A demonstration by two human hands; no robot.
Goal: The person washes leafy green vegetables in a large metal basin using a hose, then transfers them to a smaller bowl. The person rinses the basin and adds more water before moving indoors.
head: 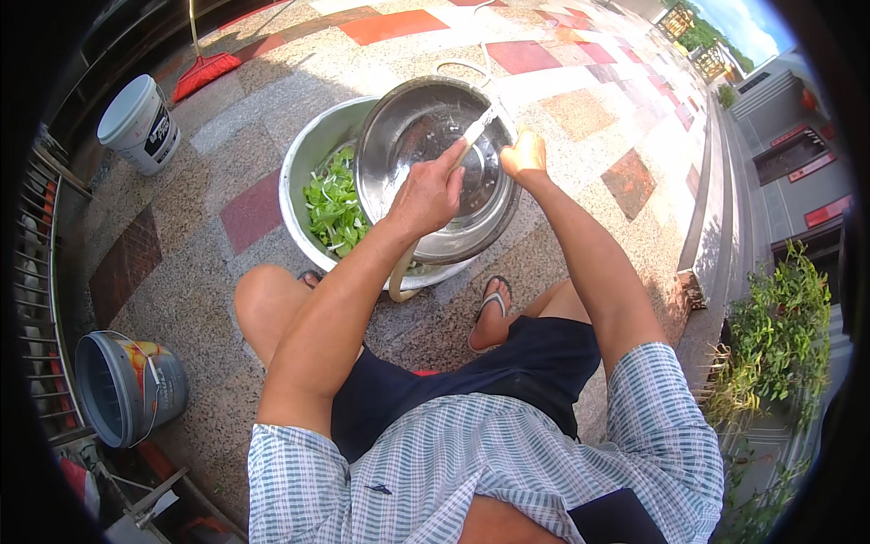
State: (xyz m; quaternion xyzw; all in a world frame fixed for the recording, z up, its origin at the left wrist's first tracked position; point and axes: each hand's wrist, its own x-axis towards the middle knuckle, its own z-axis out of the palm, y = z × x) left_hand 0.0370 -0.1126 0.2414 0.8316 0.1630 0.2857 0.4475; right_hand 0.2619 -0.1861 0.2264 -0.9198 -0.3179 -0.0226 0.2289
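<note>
My left hand grips a pale hose, its index finger laid along it, and water comes out of the end over a steel basin. My right hand is closed on the right rim of this basin, which is tilted above a larger metal basin. Green leafy vegetables with pale stems lie in the larger basin, partly hidden by the steel one. The hose also shows below my left wrist, by the large basin's near edge.
A white plastic bucket and a red broom stand at the upper left. A grey bucket is at the lower left, near a metal railing. Stone steps and green plants are at the right. My sandalled foot is close to the basins.
</note>
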